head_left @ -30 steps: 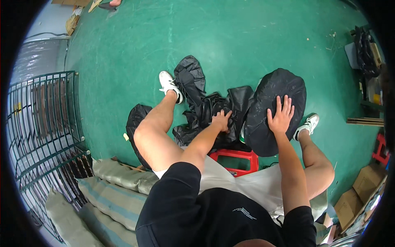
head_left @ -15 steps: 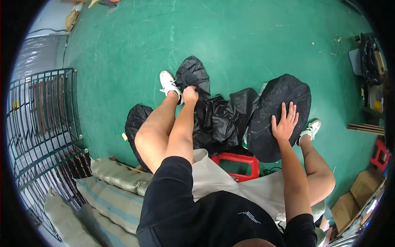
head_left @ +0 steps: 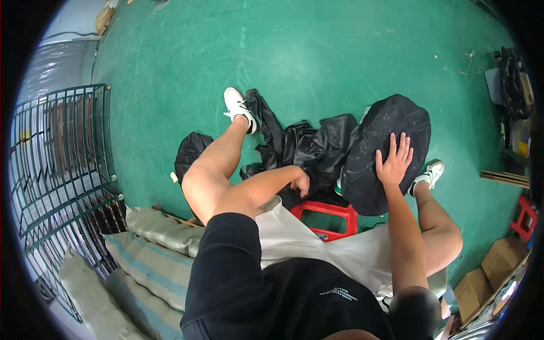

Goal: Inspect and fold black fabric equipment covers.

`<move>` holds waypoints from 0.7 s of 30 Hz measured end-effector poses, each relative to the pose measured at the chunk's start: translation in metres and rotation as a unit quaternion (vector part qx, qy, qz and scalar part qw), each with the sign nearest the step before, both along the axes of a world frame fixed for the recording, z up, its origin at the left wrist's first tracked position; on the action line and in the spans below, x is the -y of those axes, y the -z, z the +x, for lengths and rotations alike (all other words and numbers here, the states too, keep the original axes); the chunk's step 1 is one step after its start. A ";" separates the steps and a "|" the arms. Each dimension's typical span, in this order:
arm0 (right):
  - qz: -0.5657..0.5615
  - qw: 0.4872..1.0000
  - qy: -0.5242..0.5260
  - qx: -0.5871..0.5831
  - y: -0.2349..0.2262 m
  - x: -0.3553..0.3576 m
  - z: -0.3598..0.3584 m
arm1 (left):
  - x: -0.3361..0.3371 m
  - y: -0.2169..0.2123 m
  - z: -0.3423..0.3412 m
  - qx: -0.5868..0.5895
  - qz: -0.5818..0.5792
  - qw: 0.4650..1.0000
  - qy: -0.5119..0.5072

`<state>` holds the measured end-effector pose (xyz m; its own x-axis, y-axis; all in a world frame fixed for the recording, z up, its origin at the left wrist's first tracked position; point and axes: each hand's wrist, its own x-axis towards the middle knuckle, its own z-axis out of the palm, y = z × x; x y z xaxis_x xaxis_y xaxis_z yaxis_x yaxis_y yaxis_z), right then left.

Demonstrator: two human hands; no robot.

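Note:
My right hand [head_left: 394, 165] lies flat, fingers spread, on a large oval bundle [head_left: 382, 122] wrapped in wrinkled black sheeting. My left hand [head_left: 300, 181] is low between my knees, its fingers curled at a crumpled black sheet [head_left: 326, 144]. It appears to grip part of that sheet, though the fingertips are partly hidden. The loose sheet spreads left from the bundle, with a narrow fold reaching up beside my left shoe [head_left: 236, 103]. Beyond my left knee, another black-covered piece [head_left: 191, 154] rests on the floor, partly hidden by my leg.
A red plastic stool [head_left: 352, 222] stands between my legs. Stuffed woven sacks [head_left: 150, 263] are stacked at left, beside a dark green metal grille [head_left: 68, 187]. Cardboard boxes [head_left: 476, 289] and another red stool [head_left: 525, 215] sit at right on the green floor [head_left: 317, 51].
My left hand has come back from the far end of the black sheet toward my body. That end has collapsed from a broad rounded shape into a narrow fold. My right hand stays on the bundle.

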<state>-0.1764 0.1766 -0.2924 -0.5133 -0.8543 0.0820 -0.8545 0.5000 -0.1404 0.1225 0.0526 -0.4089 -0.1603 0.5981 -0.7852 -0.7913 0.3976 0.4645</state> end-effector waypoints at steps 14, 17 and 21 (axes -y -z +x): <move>0.008 1.000 0.000 0.014 -0.005 -0.003 0.005 | 0.106 0.005 0.026 0.018 -0.622 0.644 -0.446; -0.006 1.000 -0.002 0.002 -0.008 0.004 0.005 | 0.087 0.013 0.010 -0.033 -0.600 0.598 -0.530; -0.008 1.000 -0.010 0.020 -0.001 0.007 0.007 | 0.106 -0.007 0.021 -0.176 -0.388 0.421 -0.800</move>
